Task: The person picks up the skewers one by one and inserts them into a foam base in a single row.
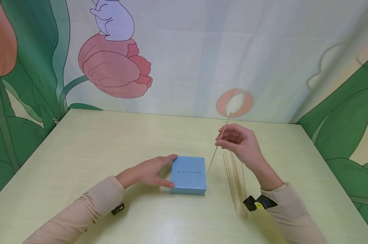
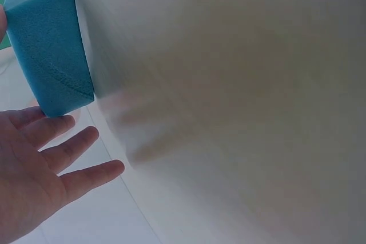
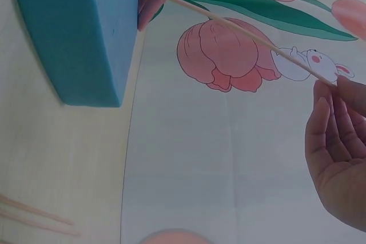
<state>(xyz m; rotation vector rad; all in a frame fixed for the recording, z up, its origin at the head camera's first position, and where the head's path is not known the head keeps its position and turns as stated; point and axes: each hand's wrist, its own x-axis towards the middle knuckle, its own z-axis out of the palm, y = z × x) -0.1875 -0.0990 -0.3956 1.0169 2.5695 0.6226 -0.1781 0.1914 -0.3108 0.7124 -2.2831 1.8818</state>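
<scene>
A blue block (image 1: 188, 181) with a row of small holes in its top lies flat on the table. The left hand (image 1: 150, 171) holds it from the left side, thumb at the near corner and a finger at the far corner; in the left wrist view the other fingers of the left hand (image 2: 40, 167) are spread beside the block (image 2: 51, 44). Right of the block, the right hand (image 1: 241, 144) pinches a thin wooden stick (image 1: 215, 153) between thumb and fingers. The stick (image 3: 240, 28) slants, its pointed lower end near the block's right side, apart from it in the right wrist view.
Several thin sticks (image 1: 237, 179) lie on the table (image 1: 126, 135) right of the block, partly under the right hand and wrist. Behind the table hangs a curtain (image 1: 184, 67) printed with flowers and a white rabbit.
</scene>
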